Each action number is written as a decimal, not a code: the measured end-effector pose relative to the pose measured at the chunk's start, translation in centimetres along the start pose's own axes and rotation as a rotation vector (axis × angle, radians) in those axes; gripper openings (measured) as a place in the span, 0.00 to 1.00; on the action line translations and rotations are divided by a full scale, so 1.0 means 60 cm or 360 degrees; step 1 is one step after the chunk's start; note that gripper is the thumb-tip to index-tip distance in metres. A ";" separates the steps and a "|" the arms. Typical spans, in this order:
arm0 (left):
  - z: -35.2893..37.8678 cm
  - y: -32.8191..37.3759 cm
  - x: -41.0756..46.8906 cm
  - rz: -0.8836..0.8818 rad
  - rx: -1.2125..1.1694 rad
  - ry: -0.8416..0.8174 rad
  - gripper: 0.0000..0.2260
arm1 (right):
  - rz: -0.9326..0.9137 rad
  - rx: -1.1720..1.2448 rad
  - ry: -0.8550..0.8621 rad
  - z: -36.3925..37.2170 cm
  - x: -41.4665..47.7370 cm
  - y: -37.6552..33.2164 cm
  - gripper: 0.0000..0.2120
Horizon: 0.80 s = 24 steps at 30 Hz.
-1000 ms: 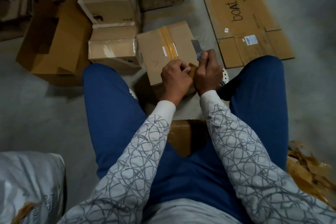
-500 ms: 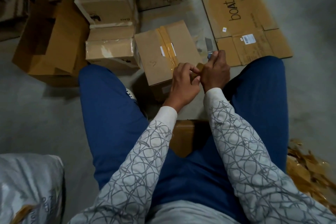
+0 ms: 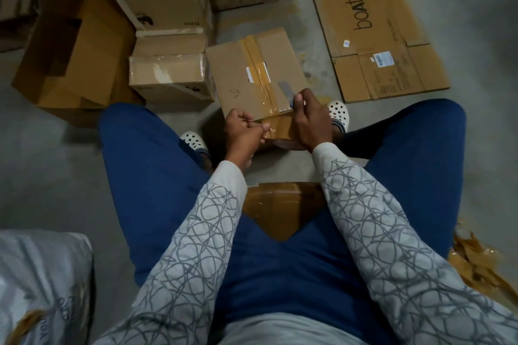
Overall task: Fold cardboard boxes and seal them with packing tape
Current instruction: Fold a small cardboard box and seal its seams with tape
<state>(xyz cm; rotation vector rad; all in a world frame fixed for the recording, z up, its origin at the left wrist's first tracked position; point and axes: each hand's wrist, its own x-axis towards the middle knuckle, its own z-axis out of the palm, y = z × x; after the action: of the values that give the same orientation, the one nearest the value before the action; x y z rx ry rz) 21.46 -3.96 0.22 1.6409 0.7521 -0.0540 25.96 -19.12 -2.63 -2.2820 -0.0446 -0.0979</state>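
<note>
Fingers (image 3: 243, 120) of left hand (image 3: 246, 133) pinched tape (image 3: 280, 127); right hand (image 3: 312, 120), just beside them, clenched cutter (image 3: 286, 89), blade over box (image 3: 238, 75).

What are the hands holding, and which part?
The left hand pinches the left end of a stretched brown tape strip. The right hand grips a grey-bladed cutter by its handle.
</note>
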 end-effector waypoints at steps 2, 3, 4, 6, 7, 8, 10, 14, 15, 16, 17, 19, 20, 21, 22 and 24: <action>-0.007 -0.008 0.000 -0.0120 -0.0077 -0.0025 0.17 | -0.0165 -0.0178 -0.0162 0.002 0.008 0.011 0.13; -0.011 -0.012 0.002 -0.0141 -0.0074 -0.0035 0.18 | -0.0247 -0.0255 -0.0227 0.001 0.013 0.017 0.13; -0.018 -0.014 0.006 -0.0147 -0.0066 -0.0026 0.17 | -0.0333 -0.0328 -0.0281 -0.001 0.020 0.022 0.14; -0.036 -0.016 0.021 -0.0158 -0.0085 0.0067 0.17 | -0.0474 -0.0484 -0.0360 -0.007 0.037 0.033 0.15; -0.047 -0.017 0.031 -0.0161 -0.0108 0.0105 0.18 | -0.0499 -0.0538 -0.0371 -0.012 0.047 0.038 0.16; -0.057 -0.019 0.039 -0.0162 -0.0130 0.0130 0.18 | -0.0509 -0.0587 -0.0376 -0.016 0.057 0.042 0.17; -0.070 -0.025 0.056 -0.0153 -0.0148 0.0151 0.17 | -0.0541 -0.0703 -0.0379 -0.024 0.078 0.047 0.19; -0.073 -0.050 0.084 -0.0144 -0.0039 0.0334 0.15 | -0.0707 -0.0872 -0.0486 -0.029 0.122 0.048 0.17; -0.078 -0.059 0.092 -0.0172 -0.0025 0.0414 0.15 | -0.0736 -0.0937 -0.0501 -0.033 0.133 0.055 0.17; -0.085 -0.066 0.100 -0.0203 -0.0035 0.0487 0.15 | -0.0740 -0.1000 -0.0503 -0.038 0.144 0.065 0.16; -0.092 -0.072 0.109 -0.0225 -0.0046 0.0546 0.14 | -0.0713 -0.1054 -0.0499 -0.042 0.154 0.075 0.15; -0.096 -0.081 0.125 -0.0237 -0.0022 0.0599 0.14 | -0.0597 -0.1131 -0.0478 -0.047 0.173 0.093 0.14; -0.093 -0.082 0.131 -0.0230 0.0015 0.0605 0.14 | -0.0544 -0.1172 -0.0473 -0.045 0.182 0.098 0.14; -0.087 -0.082 0.135 -0.0220 0.0056 0.0613 0.15 | -0.0522 -0.1220 -0.0486 -0.040 0.189 0.101 0.14; -0.080 -0.084 0.139 -0.0213 0.0106 0.0631 0.15 | -0.0527 -0.1267 -0.0508 -0.033 0.197 0.105 0.15; -0.067 -0.089 0.146 -0.0211 0.0199 0.0683 0.15 | -0.0541 -0.1317 -0.0515 -0.018 0.212 0.107 0.16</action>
<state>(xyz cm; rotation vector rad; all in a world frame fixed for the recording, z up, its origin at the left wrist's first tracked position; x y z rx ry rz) 24.19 3.62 -7.33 1.7410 1.2045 0.1654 39.01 -24.12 -5.68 -3.0706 -0.6718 0.0996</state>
